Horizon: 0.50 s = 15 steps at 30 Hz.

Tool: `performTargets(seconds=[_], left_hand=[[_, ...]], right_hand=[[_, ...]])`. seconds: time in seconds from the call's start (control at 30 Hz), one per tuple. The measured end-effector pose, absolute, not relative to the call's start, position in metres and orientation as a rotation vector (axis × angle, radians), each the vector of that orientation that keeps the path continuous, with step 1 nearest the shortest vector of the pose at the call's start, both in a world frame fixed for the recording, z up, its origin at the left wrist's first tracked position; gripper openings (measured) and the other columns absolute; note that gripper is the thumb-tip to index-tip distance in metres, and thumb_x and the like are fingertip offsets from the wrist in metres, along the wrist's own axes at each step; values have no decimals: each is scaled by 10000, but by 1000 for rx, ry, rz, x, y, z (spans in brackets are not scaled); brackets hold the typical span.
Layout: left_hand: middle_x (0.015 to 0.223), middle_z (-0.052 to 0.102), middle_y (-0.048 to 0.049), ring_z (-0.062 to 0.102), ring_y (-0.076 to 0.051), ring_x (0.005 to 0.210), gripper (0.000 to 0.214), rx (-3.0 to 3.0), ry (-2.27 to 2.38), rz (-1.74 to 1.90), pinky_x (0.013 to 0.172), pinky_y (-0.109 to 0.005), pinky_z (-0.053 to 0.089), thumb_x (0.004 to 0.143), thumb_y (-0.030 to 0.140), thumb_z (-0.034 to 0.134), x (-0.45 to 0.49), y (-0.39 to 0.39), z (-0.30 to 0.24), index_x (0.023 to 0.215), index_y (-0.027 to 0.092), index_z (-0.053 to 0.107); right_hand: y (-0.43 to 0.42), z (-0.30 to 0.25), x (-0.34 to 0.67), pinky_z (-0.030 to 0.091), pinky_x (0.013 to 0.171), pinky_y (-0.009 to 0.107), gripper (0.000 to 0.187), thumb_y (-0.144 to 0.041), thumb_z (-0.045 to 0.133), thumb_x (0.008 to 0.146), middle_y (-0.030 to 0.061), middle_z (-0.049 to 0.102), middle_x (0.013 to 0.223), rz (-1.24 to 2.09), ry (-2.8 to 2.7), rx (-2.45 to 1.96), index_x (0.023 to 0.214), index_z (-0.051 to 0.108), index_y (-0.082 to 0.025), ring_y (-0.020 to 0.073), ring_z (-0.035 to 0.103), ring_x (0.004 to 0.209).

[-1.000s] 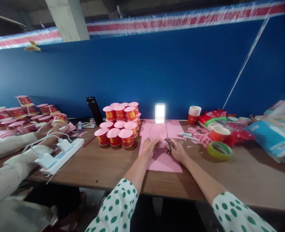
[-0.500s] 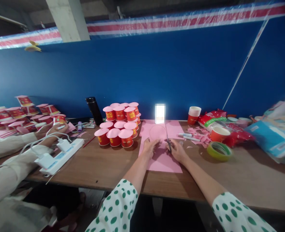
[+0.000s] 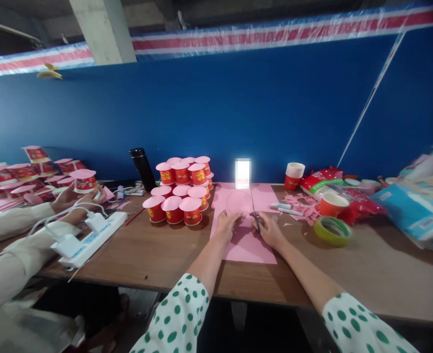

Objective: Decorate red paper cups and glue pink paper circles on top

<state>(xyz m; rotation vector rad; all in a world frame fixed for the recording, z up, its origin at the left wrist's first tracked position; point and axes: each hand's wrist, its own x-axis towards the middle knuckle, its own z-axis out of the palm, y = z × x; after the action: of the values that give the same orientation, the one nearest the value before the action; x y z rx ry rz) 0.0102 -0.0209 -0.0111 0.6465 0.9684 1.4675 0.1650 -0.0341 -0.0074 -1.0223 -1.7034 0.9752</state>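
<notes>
My left hand [image 3: 229, 223] is closed, its fingers pinching the near edge of a round piece of pink paper [image 3: 239, 201]. To the right of the disc, my right hand [image 3: 267, 226] is wrapped around what look like dark scissors [image 3: 256, 215]. Their thin blades point away from me, alongside the disc; whether they are spread I cannot make out. Under both hands lie larger pink paper sheets [image 3: 251, 250] on the brown table [image 3: 157, 260]. A bright phone screen [image 3: 242, 171] stands upright behind the paper.
Red paper cups [image 3: 172, 211] with pink discs on top stand stacked at left, near a black flask [image 3: 141, 166]. Right lie markers [image 3: 286, 207], pink scraps [image 3: 306, 203] and a tape roll [image 3: 333, 230]. A co-worker's hands [image 3: 86, 203] hold a cup beyond the power strip [image 3: 94, 240].
My hands and the pink disc stay almost where they were. At the left, the co-worker's cup now shows a pink disc on its top.
</notes>
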Motion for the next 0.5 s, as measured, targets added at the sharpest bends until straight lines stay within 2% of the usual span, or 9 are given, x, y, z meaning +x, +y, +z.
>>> performTargets(seconds=[0.33,0.5], left_hand=[[690,674,-56,662,-133,612,349,649,968,1477,575,-198,519,620,186,793,11,-20,-12,846,131,534],[693,675,-62,664,-139,624,343,646,986,1473,556,-195,515,625,187,790,10,-20,-12,850,130,537]], right_hand=[[-32,-9,167,505,466,265,327,-396,567,800,11,627,636,910,-1739,-1029,1039,576,-172,156,601,494],[-31,-10,167,507,461,268,335,-406,562,804,8,617,629,921,-1741,-1021,1047,574,-176,156,596,489]])
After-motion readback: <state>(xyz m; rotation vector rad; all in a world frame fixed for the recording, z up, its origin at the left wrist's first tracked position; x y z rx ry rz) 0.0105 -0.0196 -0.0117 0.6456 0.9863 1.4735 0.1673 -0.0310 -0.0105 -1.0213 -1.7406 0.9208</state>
